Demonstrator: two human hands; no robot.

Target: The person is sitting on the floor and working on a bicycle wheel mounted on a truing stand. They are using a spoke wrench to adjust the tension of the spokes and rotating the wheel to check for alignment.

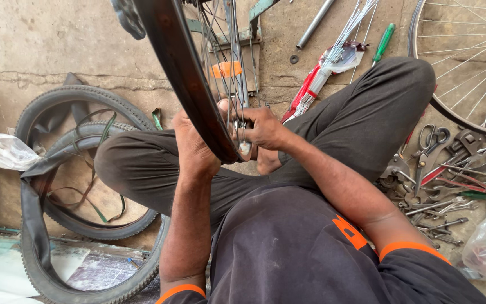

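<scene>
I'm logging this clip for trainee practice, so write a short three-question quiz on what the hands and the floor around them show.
1. True or false: the left hand grips the black spoked bicycle wheel rim from outside.
2. What does the right hand reach into?
A. the clear plastic bag
B. the thin metal spokes
C. the black rubber tyres
3. Fill in: the heap of metal hand tools lies on the concrete floor at the person's ____ side.

Key
1. True.
2. B: its fingers are among the thin metal spokes just inside the rim.
3. Right; the black rubber tyres lie on the left.
</scene>
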